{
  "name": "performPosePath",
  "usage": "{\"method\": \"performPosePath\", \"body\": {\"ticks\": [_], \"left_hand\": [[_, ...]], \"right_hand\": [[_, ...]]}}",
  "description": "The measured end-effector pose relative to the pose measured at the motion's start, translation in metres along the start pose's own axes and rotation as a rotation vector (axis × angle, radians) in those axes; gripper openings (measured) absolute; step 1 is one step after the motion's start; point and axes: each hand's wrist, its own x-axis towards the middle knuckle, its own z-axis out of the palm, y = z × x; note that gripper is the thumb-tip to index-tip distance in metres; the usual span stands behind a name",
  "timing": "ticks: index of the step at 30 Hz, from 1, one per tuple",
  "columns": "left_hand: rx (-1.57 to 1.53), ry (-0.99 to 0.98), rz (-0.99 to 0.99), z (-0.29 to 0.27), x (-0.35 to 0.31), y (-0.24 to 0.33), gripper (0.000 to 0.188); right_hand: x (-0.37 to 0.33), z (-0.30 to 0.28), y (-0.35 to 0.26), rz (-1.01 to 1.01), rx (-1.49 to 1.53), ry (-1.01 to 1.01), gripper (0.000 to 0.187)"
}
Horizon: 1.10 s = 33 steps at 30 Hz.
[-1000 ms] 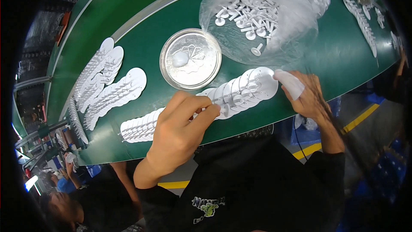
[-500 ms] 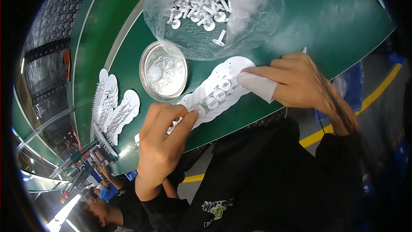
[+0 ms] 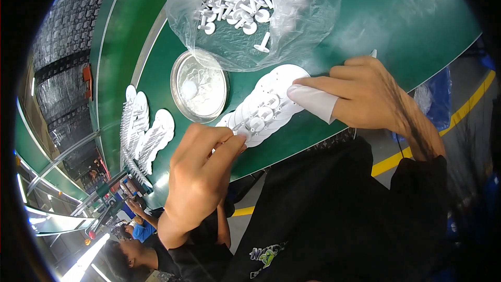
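A row of overlapping white plastic discs (image 3: 282, 77) lies slantwise on the green table, with smaller round white pieces standing on it. My left hand (image 3: 201, 169) is closed at the row's near-left end, thumb and index finger pinching a small white round-headed peg (image 3: 241, 131), partly hidden by the fingers. At the far-right end my right hand (image 3: 360, 96) is closed, its thumb and index finger pressed together on the edge of the last disc. A white finger cot (image 3: 315, 100) covers its thumb. A small pale tip (image 3: 373, 53) sticks out behind the right knuckles; what it belongs to is hidden.
Beyond the row lies a clear plastic bag (image 3: 308, 26) of white round-headed pegs (image 3: 240, 2). A round metal dish (image 3: 174, 91) holds a small whitish lump. Stacked white discs (image 3: 156, 136) fan out at left. Another person (image 3: 133, 253) sits at lower left.
The view has shifted slightly, so the table things sit a little differently in it. Both hands keep their places on the row; the left fingers remain pinched at its near end.
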Motion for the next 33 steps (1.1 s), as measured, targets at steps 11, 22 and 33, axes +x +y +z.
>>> {"method": "performPosePath", "body": {"ticks": [11,22,33], "left_hand": [[0.094,-0.115,0.128,-0.001,0.010,-0.002,0.028],[0.010,0.116,-0.028,0.011,0.014,-0.007,0.025],[-0.014,0.063,0.068,0.012,0.025,-0.012,0.024]], "right_hand": [[0.003,-0.002,0.000,0.011,0.021,-0.014,0.017],[0.005,-0.008,0.006,0.007,0.053,-0.063,0.029],[0.008,-0.012,0.026,-0.013,0.117,-0.116,0.042]]}}
